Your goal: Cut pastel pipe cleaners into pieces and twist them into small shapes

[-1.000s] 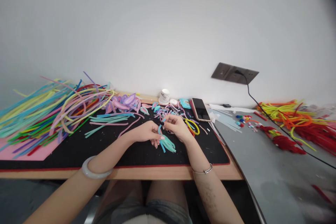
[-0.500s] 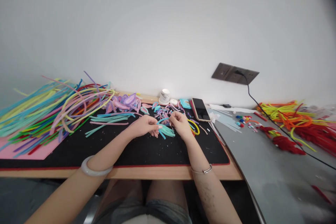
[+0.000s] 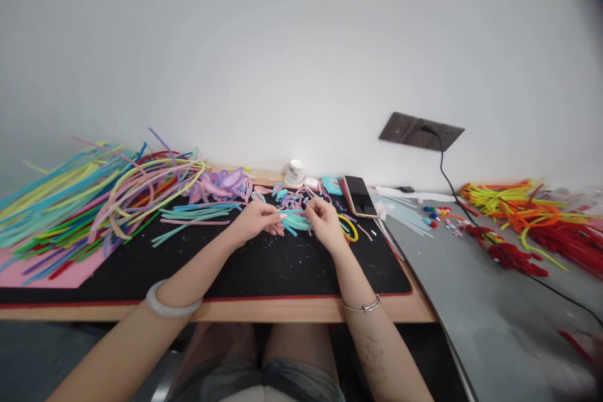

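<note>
Head cam only: you look forward and down, left hand [image 3: 257,222], right hand [image 3: 324,223] and counter [image 3: 301,311] close, wall [image 3: 301,63] beyond.

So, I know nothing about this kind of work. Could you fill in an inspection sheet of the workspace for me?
Surface: black mat with red edging and pale specks, on a wooden table; grey table adjoining at right.
Job's things: blue-green bundle of strips between the two hands.
Clutter: multicoloured strip heap at left; white cup, phone and yellow loop beyond or beside the hands.
Grippers: bare hands; left fingers pinch the bundle's left end; right fingers are at its right end, grip unclear.
Cables: black cable plugged into the wall socket, trailing over the grey table.
Surroundings: pale wall behind; other people, nothing seen.
</note>
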Demonstrator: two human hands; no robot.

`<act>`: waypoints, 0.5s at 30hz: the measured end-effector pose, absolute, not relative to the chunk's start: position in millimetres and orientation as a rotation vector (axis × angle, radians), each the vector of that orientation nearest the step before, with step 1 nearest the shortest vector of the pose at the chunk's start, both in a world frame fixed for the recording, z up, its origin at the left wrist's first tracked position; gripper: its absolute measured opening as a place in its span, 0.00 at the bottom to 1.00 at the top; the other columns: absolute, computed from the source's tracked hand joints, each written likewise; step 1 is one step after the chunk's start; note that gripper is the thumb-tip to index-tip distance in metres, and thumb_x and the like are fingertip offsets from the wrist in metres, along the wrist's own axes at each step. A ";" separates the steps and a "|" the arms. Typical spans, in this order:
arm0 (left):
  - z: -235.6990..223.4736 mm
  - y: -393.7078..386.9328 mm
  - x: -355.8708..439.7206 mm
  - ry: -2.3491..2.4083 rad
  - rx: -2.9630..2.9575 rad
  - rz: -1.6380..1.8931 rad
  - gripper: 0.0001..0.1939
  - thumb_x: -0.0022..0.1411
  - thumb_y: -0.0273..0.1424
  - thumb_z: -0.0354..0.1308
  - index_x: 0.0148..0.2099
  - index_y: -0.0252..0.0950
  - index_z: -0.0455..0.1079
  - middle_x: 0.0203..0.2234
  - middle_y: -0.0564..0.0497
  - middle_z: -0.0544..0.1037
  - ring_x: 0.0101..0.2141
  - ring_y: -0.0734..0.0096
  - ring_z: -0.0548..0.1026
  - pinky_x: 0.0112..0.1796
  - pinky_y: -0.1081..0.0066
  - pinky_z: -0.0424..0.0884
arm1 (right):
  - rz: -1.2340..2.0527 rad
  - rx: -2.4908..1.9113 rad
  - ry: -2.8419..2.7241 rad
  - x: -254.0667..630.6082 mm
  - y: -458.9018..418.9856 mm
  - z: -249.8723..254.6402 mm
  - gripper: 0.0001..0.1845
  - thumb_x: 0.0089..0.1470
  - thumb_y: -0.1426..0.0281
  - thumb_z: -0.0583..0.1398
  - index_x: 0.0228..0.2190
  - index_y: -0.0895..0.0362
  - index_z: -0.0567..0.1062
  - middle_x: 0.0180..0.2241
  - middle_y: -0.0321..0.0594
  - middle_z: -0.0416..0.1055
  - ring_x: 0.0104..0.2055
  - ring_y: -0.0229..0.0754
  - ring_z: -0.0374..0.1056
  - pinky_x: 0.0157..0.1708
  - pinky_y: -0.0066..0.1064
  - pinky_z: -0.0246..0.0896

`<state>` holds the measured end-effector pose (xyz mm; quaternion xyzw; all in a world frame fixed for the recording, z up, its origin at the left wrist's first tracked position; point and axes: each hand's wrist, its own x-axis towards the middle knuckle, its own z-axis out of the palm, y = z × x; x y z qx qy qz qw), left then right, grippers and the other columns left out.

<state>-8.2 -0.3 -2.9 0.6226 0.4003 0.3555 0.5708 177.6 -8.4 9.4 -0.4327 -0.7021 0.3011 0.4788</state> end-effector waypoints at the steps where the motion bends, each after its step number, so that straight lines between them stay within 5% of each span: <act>1: -3.3 -0.1 -8.3 0.936 1.452 0.845 0.14 0.52 0.37 0.57 0.24 0.29 0.69 0.19 0.46 0.76 0.22 0.72 0.75 0.25 0.76 0.70 | 0.730 -1.057 -1.717 177.6 -8.4 9.6 0.09 0.48 0.71 0.52 0.19 0.57 0.59 0.18 0.30 0.51 0.20 0.32 0.47 0.20 0.24 0.43; 15: -2.1 -0.9 -9.6 0.909 1.437 0.909 0.15 0.52 0.39 0.57 0.26 0.29 0.69 0.21 0.47 0.76 0.23 0.72 0.75 0.27 0.74 0.71 | 0.911 -1.096 -1.583 177.8 -4.7 1.8 0.09 0.44 0.67 0.56 0.19 0.58 0.65 0.19 0.32 0.57 0.21 0.32 0.53 0.22 0.25 0.52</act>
